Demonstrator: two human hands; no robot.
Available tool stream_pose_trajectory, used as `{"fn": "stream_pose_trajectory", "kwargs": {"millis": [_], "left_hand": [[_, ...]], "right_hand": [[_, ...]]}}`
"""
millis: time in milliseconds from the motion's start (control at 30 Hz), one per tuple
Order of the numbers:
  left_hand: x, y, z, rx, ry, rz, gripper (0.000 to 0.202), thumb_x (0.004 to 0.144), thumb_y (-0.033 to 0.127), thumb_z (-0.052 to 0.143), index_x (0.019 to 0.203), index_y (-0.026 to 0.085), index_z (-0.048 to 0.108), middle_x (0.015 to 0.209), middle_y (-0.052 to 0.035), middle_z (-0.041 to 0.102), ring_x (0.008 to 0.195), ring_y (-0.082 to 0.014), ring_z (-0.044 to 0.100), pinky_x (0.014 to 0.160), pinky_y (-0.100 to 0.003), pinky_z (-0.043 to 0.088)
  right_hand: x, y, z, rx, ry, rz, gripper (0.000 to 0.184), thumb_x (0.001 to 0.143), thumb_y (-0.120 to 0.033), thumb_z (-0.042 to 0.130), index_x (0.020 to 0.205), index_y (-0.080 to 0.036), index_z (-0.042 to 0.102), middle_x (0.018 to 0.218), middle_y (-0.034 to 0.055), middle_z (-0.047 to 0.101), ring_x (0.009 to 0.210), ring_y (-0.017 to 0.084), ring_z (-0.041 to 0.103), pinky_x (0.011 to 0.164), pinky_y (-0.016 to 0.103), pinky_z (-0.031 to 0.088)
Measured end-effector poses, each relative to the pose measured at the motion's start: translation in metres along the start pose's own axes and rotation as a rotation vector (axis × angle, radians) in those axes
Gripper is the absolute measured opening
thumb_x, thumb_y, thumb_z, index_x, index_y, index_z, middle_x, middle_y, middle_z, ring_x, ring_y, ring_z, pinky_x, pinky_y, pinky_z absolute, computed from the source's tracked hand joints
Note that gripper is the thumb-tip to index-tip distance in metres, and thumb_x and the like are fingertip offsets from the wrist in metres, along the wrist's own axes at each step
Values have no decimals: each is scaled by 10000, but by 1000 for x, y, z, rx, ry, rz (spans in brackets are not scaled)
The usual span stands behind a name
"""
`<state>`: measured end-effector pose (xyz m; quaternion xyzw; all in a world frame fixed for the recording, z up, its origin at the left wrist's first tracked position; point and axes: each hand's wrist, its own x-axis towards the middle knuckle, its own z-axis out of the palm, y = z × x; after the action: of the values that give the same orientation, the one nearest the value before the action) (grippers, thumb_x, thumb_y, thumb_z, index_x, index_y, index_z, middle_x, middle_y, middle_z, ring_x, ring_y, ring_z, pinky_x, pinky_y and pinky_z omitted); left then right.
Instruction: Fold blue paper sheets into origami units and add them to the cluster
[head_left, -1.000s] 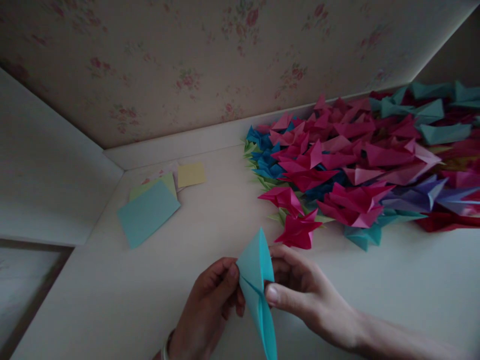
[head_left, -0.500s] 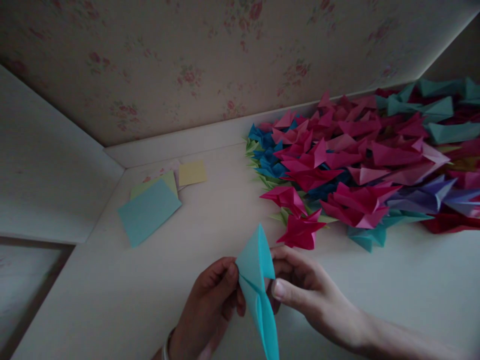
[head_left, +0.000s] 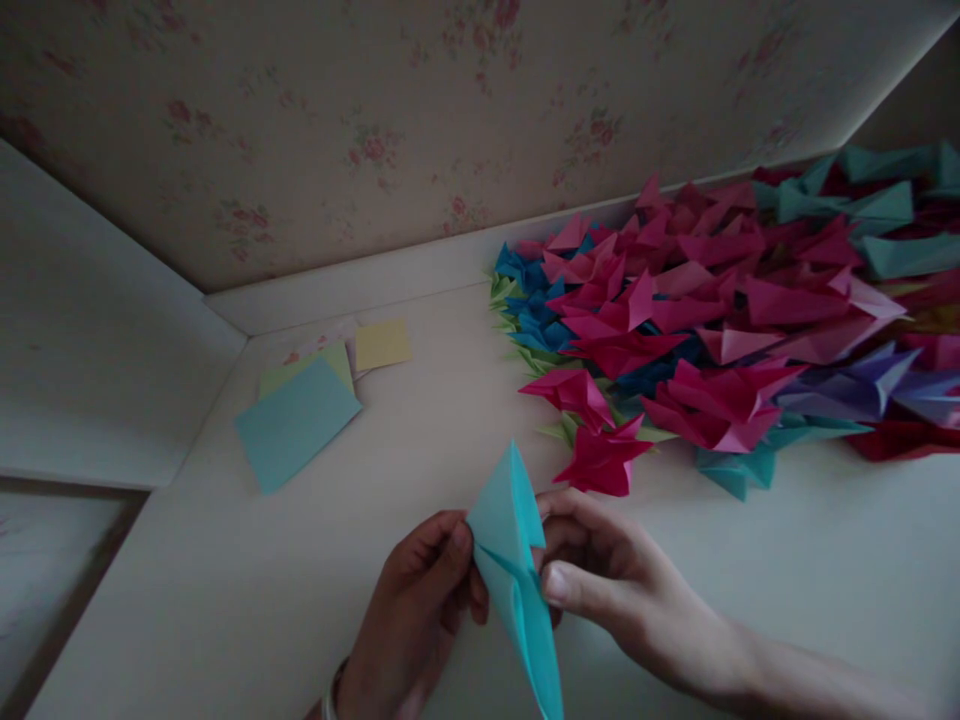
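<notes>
A partly folded turquoise origami paper (head_left: 504, 545) is held upright between my hands, over the white tabletop. Its tip points away from me, and a crease runs across its middle. My left hand (head_left: 431, 590) pinches the left corner between thumb and fingers. On the other side, my right hand (head_left: 607, 575) has its thumb at the right edge of the paper, and its other fingers curl behind, partly hidden. Just beyond lies a pink folded paper piece (head_left: 604, 458), the nearest of a large heap of folded papers (head_left: 720, 310).
Flat sheets lie at the left: a light blue sheet (head_left: 300, 425) over a green one, with a small yellow sheet (head_left: 383, 345) beside them. Flowered wallpaper (head_left: 375, 150) covers the wall behind the white table (head_left: 225, 590). A white panel (head_left: 90, 330) stands at the left.
The turquoise paper has shifted slightly to the left and is turned a little. Both hands keep nearly the same positions around it.
</notes>
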<state>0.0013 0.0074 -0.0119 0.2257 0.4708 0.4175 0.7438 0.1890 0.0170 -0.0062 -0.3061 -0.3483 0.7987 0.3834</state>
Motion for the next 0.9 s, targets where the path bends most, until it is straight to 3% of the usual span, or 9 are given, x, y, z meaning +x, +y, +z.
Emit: {"fn": "stream_pose_trajectory", "kwargs": {"millis": [233,367,500,633,767,900], "left_hand": [[-1,2,2,-25,24,-9,305,780,432,805,721,150,703,556,18,603,505,-85,499,509,-178,413],[-3,3,2,98,51,94,296,836,441,747,759,156,719,584,12,616,553,-108,552,552,-190,447],[-5,4,1,377,98,220,329,880,480,674,861,164,766,625,-22,682,616,-161,631,620,-229,499],[-5,5,3,570,116,240,303,857,487,691,890,207,801,706,-40,758,665,-194,687,653,-245,534],[-5,3,7,522,-46,113,330,841,515,695,952,232,824,845,-53,793,785,-226,710,743,-284,565],[-5,-3,8,351,-131,12,344,879,499,663,1017,220,808,875,-49,774,840,-217,688,836,-318,545]], "right_hand": [[-2,1,0,-99,43,-19,340,851,-452,748,1005,-175,628,774,8,660,690,128,623,620,237,504],[-7,6,-5,-351,211,-202,145,961,-310,631,1086,-242,602,912,20,659,764,140,627,678,260,525],[-9,11,-10,-612,269,-511,374,947,-114,554,1248,-332,509,1103,46,632,892,177,636,740,296,553],[-9,16,-12,-811,284,-540,623,799,-49,648,1326,-322,460,1193,81,597,983,234,621,794,350,565],[-9,21,-16,-923,292,-535,768,708,-74,732,1370,-302,415,1195,99,610,959,251,643,792,356,581],[-12,20,-17,-1147,256,-682,743,742,-71,652,1406,-291,401,1228,123,631,1051,293,660,879,386,565]]}}
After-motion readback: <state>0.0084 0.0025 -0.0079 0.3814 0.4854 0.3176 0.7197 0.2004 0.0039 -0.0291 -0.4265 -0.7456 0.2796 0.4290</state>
